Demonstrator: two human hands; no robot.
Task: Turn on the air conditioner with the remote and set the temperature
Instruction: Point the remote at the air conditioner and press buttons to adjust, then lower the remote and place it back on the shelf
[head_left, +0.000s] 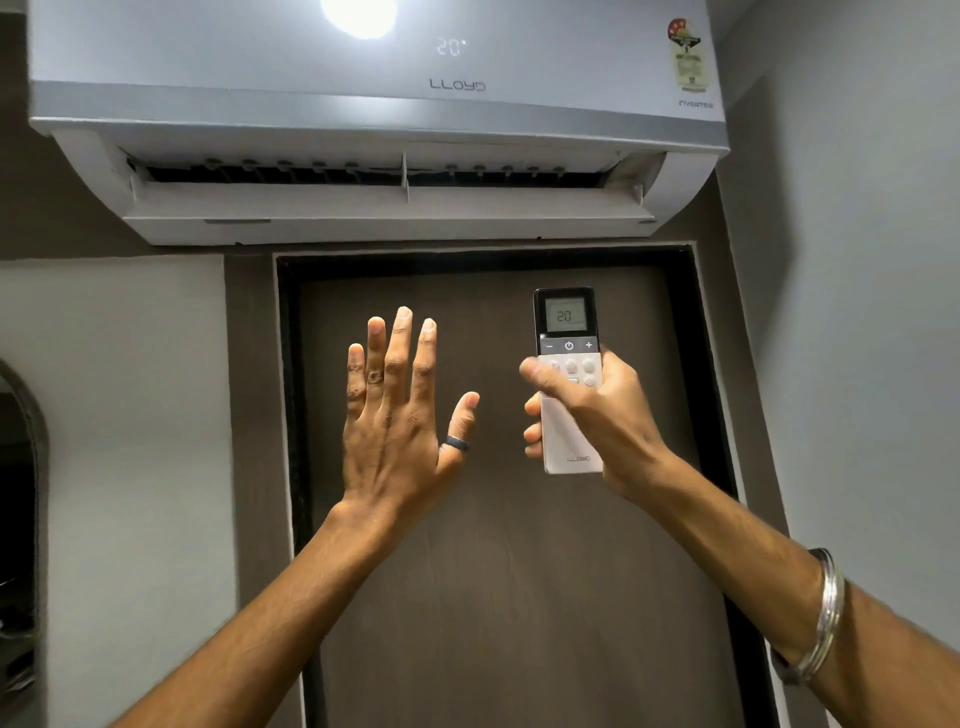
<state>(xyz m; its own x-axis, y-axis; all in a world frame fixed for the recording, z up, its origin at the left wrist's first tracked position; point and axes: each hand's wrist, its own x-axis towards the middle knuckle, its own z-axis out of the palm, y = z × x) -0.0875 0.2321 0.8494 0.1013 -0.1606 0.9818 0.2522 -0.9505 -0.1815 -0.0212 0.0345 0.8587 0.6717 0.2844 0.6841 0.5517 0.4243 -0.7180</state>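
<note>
A white wall air conditioner (374, 104) hangs above a door, its louvre open and its front display reading 20. My right hand (597, 415) is raised and holds a white remote (567, 332) upright, pointed up at the unit. The remote's small screen also reads 20, and my thumb lies across its lower buttons, just under the minus, power and plus row. My left hand (400, 415) is held up flat beside it, fingers spread, back toward me, holding nothing.
A dark brown door (493, 597) with a black frame fills the wall under the unit. Grey walls stand on both sides, the right wall close by. A dark arched opening (18, 519) shows at the left edge.
</note>
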